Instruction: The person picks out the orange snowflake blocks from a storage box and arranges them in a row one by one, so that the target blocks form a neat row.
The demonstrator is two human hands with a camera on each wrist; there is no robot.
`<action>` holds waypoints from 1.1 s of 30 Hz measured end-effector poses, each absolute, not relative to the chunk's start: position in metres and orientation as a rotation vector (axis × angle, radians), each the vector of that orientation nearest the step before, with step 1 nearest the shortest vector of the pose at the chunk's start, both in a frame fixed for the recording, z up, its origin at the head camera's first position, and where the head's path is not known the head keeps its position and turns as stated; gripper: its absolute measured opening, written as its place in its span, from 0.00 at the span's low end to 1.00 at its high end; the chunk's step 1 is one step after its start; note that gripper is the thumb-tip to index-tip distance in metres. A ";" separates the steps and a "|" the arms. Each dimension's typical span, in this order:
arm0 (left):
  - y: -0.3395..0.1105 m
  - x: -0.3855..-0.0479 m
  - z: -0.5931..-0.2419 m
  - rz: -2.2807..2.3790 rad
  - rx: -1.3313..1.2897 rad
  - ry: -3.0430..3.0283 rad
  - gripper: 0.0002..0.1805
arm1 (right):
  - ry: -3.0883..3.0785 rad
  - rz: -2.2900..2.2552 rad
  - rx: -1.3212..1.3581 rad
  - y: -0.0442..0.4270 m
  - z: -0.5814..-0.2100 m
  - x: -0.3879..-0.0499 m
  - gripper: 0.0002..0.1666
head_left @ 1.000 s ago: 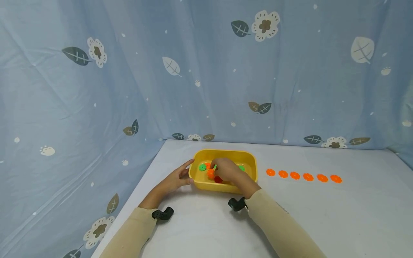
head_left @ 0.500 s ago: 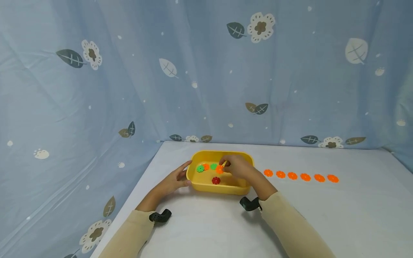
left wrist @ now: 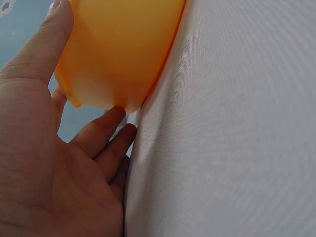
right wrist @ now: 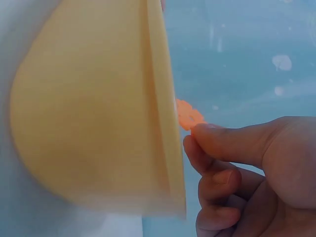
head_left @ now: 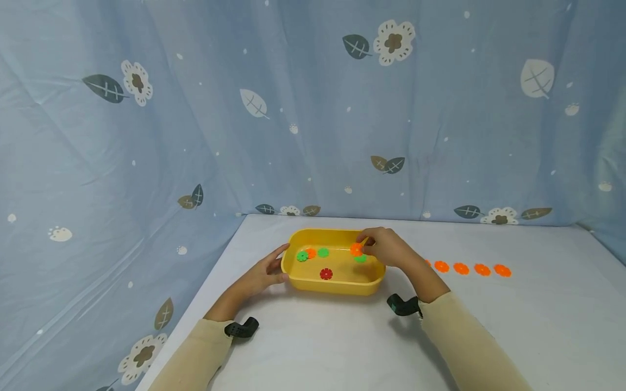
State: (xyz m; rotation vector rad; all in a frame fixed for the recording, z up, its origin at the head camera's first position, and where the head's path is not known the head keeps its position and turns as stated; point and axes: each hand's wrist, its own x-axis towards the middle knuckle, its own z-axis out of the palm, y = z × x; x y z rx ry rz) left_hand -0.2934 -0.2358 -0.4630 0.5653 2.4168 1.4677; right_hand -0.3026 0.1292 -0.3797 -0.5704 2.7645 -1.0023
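Note:
A yellow plastic bin (head_left: pixel 332 287) stands on the table. My left hand (head_left: pixel 260 274) rests against its left end, thumb and fingers spread. In the left wrist view the fingers (left wrist: pixel 101 132) are nearly straight, some touching the bin's wall. My right hand (head_left: pixel 389 247) pinches an orange flower-shaped disc (head_left: pixel 356 249) between thumb and fingertips above the bin's right part. The right wrist view shows that disc (right wrist: pixel 189 114) just past the bin's rim. Inside lie a red disc (head_left: pixel 326 273), green discs (head_left: pixel 323 252) and another orange disc (head_left: pixel 311 253).
To the right of the bin, a row of several orange discs (head_left: pixel 461 269) lies on the white tabletop (head_left: pixel 313 336); the right forearm partly hides its left end. A blue patterned curtain (head_left: pixel 313 119) hangs behind and along the left side.
My right hand has lifted the orange disc from among the others and carried it rightward across the bin. A green disc at the right shows again. My left hand stays at the bin.

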 end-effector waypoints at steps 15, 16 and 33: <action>-0.237 -0.292 -0.463 1.464 0.580 2.436 0.47 | 2.779 -1.002 -0.495 0.188 -0.383 -0.300 0.14; -0.237 -0.292 -0.463 1.457 0.578 2.435 0.47 | 2.782 -0.998 -0.493 0.192 -0.383 -0.299 0.13; -0.238 -0.295 -0.466 1.470 0.573 2.431 0.46 | 2.795 -0.951 -0.452 0.251 -0.398 -0.293 0.15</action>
